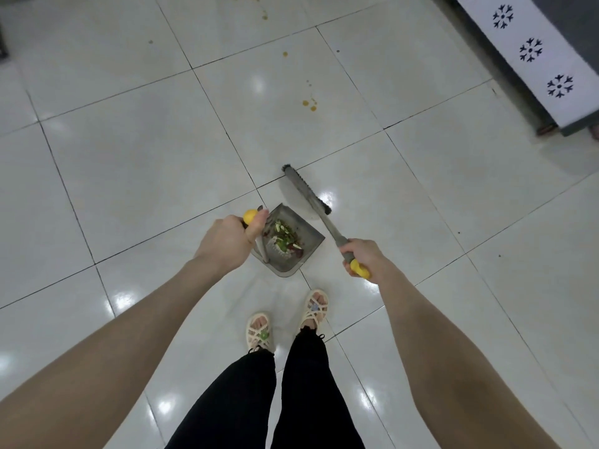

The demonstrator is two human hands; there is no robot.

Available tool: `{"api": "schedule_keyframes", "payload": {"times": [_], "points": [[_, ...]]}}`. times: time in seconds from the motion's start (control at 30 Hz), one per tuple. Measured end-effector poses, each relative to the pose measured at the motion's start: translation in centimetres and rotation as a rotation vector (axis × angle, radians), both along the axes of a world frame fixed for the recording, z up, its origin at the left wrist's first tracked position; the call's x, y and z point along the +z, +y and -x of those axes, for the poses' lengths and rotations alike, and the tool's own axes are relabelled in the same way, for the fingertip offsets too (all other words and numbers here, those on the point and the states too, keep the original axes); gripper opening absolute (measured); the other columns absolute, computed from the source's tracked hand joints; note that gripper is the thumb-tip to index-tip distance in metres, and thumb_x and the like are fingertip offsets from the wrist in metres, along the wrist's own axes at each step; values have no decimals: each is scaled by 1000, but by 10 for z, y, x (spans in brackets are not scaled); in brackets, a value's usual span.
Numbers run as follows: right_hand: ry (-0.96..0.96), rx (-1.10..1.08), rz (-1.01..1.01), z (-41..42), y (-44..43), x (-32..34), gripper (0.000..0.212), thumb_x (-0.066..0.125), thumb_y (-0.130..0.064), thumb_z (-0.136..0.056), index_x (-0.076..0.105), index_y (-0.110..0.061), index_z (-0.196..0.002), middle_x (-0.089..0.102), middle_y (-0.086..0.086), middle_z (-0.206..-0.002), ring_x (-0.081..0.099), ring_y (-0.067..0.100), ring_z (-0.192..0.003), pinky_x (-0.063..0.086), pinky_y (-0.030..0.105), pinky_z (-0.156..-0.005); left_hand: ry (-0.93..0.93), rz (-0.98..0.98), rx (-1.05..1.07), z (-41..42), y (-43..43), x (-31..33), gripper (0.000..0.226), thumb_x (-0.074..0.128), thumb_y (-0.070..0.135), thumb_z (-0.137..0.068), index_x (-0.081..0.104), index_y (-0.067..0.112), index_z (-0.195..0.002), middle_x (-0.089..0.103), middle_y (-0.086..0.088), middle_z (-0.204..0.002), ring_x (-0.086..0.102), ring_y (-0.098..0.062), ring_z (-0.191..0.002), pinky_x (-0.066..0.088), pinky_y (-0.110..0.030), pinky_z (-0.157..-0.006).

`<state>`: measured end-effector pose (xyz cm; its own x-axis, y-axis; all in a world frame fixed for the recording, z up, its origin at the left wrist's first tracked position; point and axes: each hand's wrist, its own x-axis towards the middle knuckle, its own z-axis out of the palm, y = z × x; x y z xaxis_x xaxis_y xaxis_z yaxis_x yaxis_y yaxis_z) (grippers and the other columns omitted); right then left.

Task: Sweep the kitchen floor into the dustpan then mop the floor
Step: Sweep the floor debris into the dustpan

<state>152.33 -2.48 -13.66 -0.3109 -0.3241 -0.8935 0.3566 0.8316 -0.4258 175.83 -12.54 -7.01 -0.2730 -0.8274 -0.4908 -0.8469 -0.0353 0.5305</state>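
Observation:
A grey dustpan point(308, 236) sits low over the white tiled floor point(129, 157) just ahead of my feet, holding green and red vegetable scraps point(285, 239). My left hand point(227, 243) grips the dustpan's long handle at its yellow end. My right hand point(364, 257) grips the yellow-tipped handle of a grey broom point(308, 192). The broom head angles away to the upper left, beside the dustpan's far right edge.
Yellow-brown spill spots point(309, 103) dot the tiles further ahead, with more of them point(264, 15) near the top edge. A grey cabinet with a white patterned panel point(531, 53) stands at the upper right. My sandalled feet point(287, 319) are right behind the dustpan.

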Motion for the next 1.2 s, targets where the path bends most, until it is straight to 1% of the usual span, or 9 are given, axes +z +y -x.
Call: {"api": "schedule_keyframes", "payload": {"times": [0.13, 0.23, 0.37, 0.5, 0.67, 0.8, 0.9, 0.97, 1.2], "points": [[-96, 5, -16, -9, 21, 13, 18, 57, 0, -88, 58, -2, -106, 48, 12, -78, 46, 17, -54, 39, 16, -36, 4, 8, 1, -3, 3, -2, 68, 34, 65, -92, 32, 9, -54, 39, -8, -54, 41, -27, -54, 34, -34, -53], [-59, 30, 10, -6, 38, 35, 23, 60, -1, -87, 61, 0, -110, 49, 13, -80, 47, 18, -54, 37, 16, -35, 13, 8, -12, -5, 8, -1, 67, 35, 64, -93, 30, 9, -53, 37, -7, -53, 40, -26, -53, 31, -33, -51], [1, 36, 38, -3, 45, 49, 19, 58, 1, -86, 63, -1, -104, 47, 12, -76, 45, 20, -52, 34, 18, -37, 27, -1, -22, -6, 9, 1, 68, 34, 64, -92, 33, 8, -53, 40, -8, -53, 43, -27, -55, 32, -33, -51], [48, 48, 55, -3, 30, 38, 17, 56, 2, -86, 62, -1, -102, 46, 11, -72, 44, 21, -51, 34, 19, -39, 36, -1, -14, -6, 11, 1, 68, 35, 63, -93, 31, 8, -53, 39, -8, -52, 40, -27, -54, 33, -34, -53], [-25, -2, 12, -17, 21, 18, 18, 56, 1, -88, 59, -1, -105, 47, 11, -72, 44, 19, -51, 38, 17, -37, 30, 5, -3, -6, 9, 0, 68, 36, 63, -93, 32, 8, -53, 38, -8, -52, 40, -28, -53, 32, -34, -53], [-75, 39, -11, -27, 38, 26, 19, 57, 0, -88, 62, -4, -106, 47, 12, -76, 45, 18, -53, 37, 17, -37, 37, 6, -3, -6, 8, 1, 68, 36, 63, -93, 30, 9, -53, 38, -9, -52, 39, -29, -54, 31, -34, -53], [-41, 63, 6, -25, 50, 38, 23, 58, -1, -87, 63, -1, -110, 49, 13, -73, 45, 17, -47, 36, 17, -37, 27, -3, -18, -10, 12, 2, 68, 35, 64, -93, 31, 9, -54, 39, -9, -52, 39, -27, -53, 31, -34, -52], [-15, 58, 18, -25, 53, 44, 23, 58, 0, -87, 63, -1, -109, 48, 13, -72, 45, 18, -47, 36, 18, -38, 34, -14, -20, -13, 16, 3, 68, 35, 64, -93, 31, 9, -54, 39, -8, -53, 39, -26, -53, 30, -34, -52], [56, 35, 31, -29, 42, 37, 15, 56, 2, -85, 62, 1, -99, 46, 10, -67, 44, 22, -49, 35, 18, -38, 33, -23, -36, -33, 24, 5, 66, 34, 64, -92, 29, 10, -54, 38, -7, -53, 40, -24, -55, 31, -33, -52]]}}
